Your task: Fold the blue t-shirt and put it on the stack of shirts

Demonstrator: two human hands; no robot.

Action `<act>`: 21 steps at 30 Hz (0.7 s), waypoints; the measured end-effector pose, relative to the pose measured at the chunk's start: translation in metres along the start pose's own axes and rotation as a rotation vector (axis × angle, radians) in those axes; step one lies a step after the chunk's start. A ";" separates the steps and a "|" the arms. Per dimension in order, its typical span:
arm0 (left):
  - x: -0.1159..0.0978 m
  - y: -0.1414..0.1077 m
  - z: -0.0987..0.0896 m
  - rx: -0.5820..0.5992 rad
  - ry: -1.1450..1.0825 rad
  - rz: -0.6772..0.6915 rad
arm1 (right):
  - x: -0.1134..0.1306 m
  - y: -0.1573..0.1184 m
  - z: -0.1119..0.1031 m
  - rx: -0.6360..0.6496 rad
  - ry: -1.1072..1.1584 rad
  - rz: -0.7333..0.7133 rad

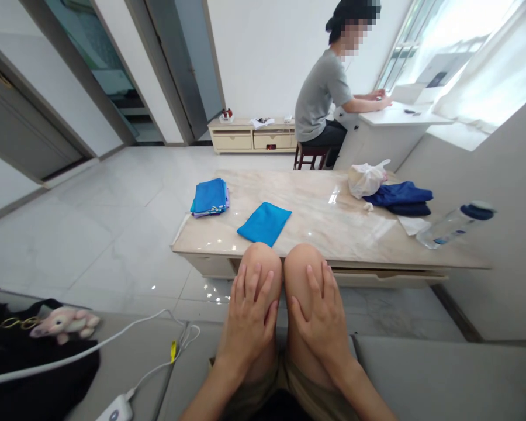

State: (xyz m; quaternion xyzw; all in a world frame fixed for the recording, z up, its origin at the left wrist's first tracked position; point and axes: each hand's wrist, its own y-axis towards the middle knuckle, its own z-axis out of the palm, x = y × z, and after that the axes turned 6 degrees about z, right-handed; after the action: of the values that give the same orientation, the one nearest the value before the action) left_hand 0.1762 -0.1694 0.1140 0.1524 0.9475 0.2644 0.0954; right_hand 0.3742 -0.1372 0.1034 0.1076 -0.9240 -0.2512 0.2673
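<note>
My left hand lies flat on my left knee, fingers spread and nothing in them. On the other knee rests my right hand, also flat with its fingers apart. Just beyond my knees, a folded blue cloth lies on the marble-topped coffee table, with neither hand touching it. Further left, near the table's end, sits a stack of folded cloths, blue on top with purple and teal edges showing below.
At the table's right are a white plastic bag, dark blue fabric and a clear water bottle. A white cable crosses the grey sofa beside a plush toy. A person sits at a white desk.
</note>
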 end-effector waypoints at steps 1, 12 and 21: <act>-0.001 0.002 0.001 0.004 -0.004 0.008 | 0.000 -0.002 -0.001 -0.004 0.000 0.010; -0.013 0.015 0.013 -0.034 0.005 -0.051 | -0.010 0.001 0.001 -0.046 0.045 0.089; -0.020 0.012 0.006 0.017 -0.011 -0.072 | 0.001 0.000 0.000 0.036 -0.018 0.056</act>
State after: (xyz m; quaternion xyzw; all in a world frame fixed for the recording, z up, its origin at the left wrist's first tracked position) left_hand 0.1989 -0.1633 0.1178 0.1205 0.9541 0.2519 0.1086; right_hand 0.3736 -0.1377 0.1040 0.0842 -0.9334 -0.2280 0.2640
